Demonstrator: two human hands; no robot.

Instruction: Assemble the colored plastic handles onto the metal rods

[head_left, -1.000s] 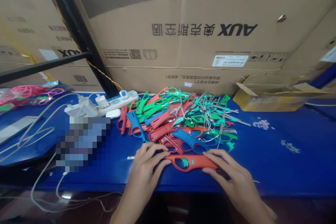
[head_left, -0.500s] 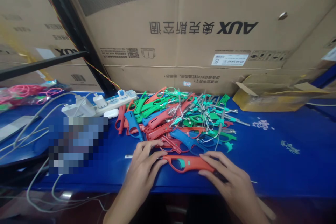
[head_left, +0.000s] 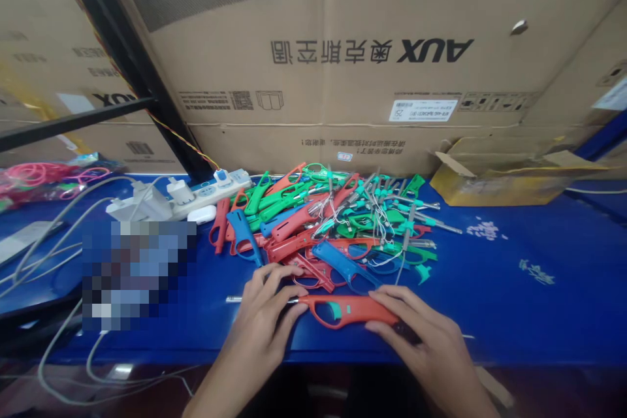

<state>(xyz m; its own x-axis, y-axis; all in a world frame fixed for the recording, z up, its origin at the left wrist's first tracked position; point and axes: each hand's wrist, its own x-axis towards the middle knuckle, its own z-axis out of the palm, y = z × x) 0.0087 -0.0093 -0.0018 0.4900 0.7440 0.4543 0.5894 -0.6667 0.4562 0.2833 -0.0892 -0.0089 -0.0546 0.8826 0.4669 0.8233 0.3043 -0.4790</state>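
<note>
The left grip (head_left: 267, 307) pinches the orange-red lighter (head_left: 365, 309) at its nose, where the metal tube (head_left: 234, 300) meets the body and pokes out beyond the fingers; the right grip (head_left: 426, 339) clasps the opposite end, fingertips on the body, near a dark end piece (head_left: 408, 332). Between the two grips lies the lighter's loop, with a green trigger (head_left: 336, 309) inside it. Just beyond both grips, a blue shell (head_left: 343, 261) sits at the near edge of a heaped pile (head_left: 289, 228) of red, green and blue shells, metal tubes and white wires. A green hook-shaped piece (head_left: 423, 273) lies just beyond the right grip. Farther out on the blue surface (head_left: 563, 313) are a white power strip (head_left: 215, 192), beyond the left grip and to its left, and an open cardboard box (head_left: 494, 189), beyond the right grip and to its right. A large AUX carton (head_left: 343, 0) stands behind the pile.
</note>
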